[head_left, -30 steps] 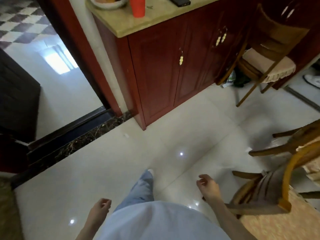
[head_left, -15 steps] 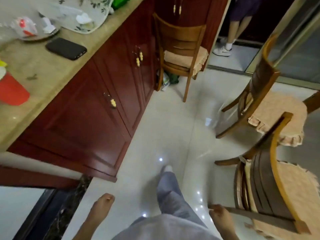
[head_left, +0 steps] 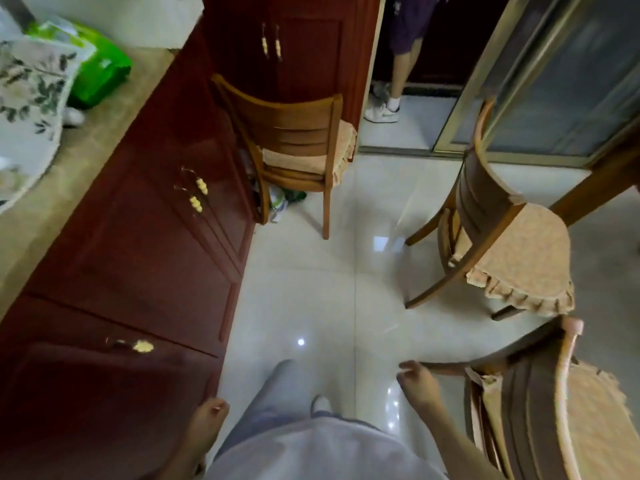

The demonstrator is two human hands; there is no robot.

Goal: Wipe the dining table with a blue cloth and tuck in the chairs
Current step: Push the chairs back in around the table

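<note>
I'm counting three wooden chairs: the far chair (head_left: 294,133), the middle chair (head_left: 485,202), the nearest chair (head_left: 533,410). Three frilled cushions (head_left: 519,258) are covering their seats. Five brass handles (head_left: 202,186) are glinting on the cabinet (head_left: 138,254). One green packet (head_left: 100,71) is sitting on the counter (head_left: 52,202). Two hands are showing: left hand (head_left: 207,420), right hand (head_left: 419,382).

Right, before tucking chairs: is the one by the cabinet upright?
Upright: the chair stands on its legs beside the cabinet, with its cushion lying flat.
</note>
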